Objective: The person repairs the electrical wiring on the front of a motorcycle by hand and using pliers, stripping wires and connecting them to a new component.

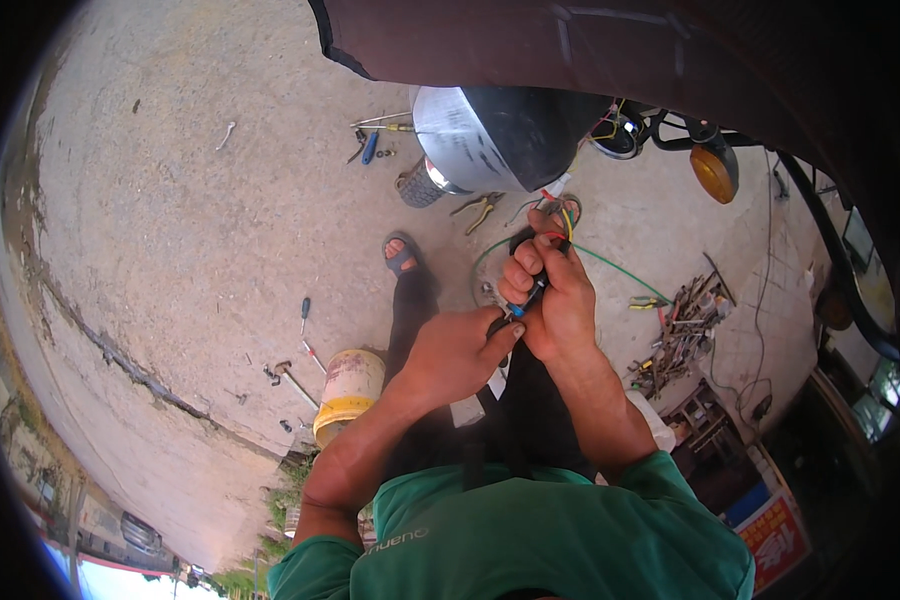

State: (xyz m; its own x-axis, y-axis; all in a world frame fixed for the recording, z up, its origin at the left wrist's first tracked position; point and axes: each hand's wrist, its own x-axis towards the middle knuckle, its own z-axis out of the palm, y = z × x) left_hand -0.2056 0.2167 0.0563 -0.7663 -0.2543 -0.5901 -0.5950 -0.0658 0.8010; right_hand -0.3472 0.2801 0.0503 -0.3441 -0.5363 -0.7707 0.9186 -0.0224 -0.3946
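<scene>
My right hand (555,295) is closed round a slim black piece, with colored wires (569,222) at its fingertips. A blue bit (517,311) shows at the black piece's lower end. There my left hand (460,352) pinches, thumb against fingers; what lies inside its grip is mostly hidden. Red, yellow and green wires run up from the right hand to a white connector (555,187) under a rounded silver-and-black housing (480,140). A long green wire (620,272) loops out on both sides of the hands.
Pliers (480,210) and a blue-handled tool (370,149) lie on the concrete ahead. At left stand a white-and-yellow bucket (348,390) and a hammer (295,383). A tool heap (685,325) lies right. A brown cover (530,45) and orange indicator lamp (713,175) overhang the far side.
</scene>
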